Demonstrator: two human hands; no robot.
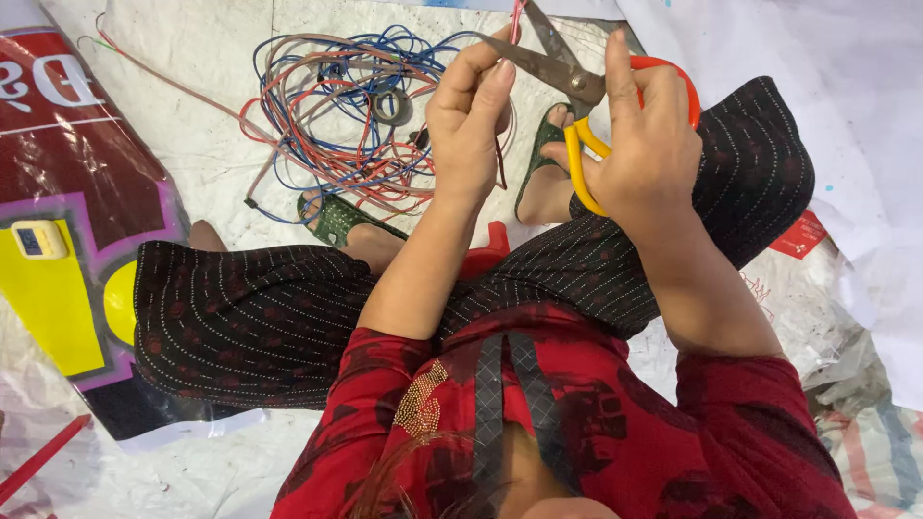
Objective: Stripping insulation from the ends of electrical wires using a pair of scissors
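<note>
Judging from the head view, the work on the wires seems only partly done: a tangled bundle of red and blue wires (pixel 351 115) is left lying on the white sheet (pixel 192 144) near its far edge, beyond the feet, while a thin red wire (pixel 516 24) is pinched between the closed fingers of the left hand (pixel 468 120). The scissors (pixel 577 77) are gripped by the right hand (pixel 646 135), fingers curled through the orange and yellow loops, with the blades parted and touching the wire just above the left fingertips (pixel 500 69).

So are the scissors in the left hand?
No, the right hand holds the scissors by their orange and yellow handles, while the left hand pinches a thin wire.
</note>
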